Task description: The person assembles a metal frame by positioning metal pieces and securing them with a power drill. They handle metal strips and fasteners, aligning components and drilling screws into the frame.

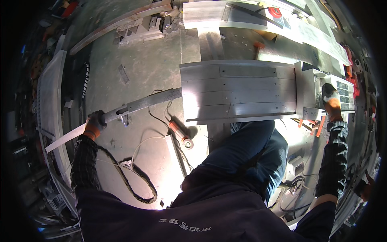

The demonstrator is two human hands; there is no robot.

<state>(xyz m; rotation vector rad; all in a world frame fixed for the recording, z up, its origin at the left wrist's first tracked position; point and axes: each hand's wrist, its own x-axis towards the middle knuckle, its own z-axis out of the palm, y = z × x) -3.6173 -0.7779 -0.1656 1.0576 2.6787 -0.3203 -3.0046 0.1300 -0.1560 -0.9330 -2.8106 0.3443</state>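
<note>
My left hand (95, 124), in a dark and orange work glove, is closed around a long flat metal bar (149, 101) with a slot in it. The bar's right end meets the left end of a wide silver metal panel assembly (246, 89), which lies in front of my legs. At the panel's right end my right hand (331, 100), gloved alike, is closed over the edge of an open metal frame (312, 82). Its fingertips are partly hidden behind that edge. Several small holes and seams run across the panel's top.
An orange angle grinder (180, 134) lies on the floor left of my legs, its cord trailing. A black hose (139, 197) loops nearby. Long metal beams (209, 16) stand at the far side, metal offcuts (147, 30) to their left. A long profile (56, 88) stands at the left.
</note>
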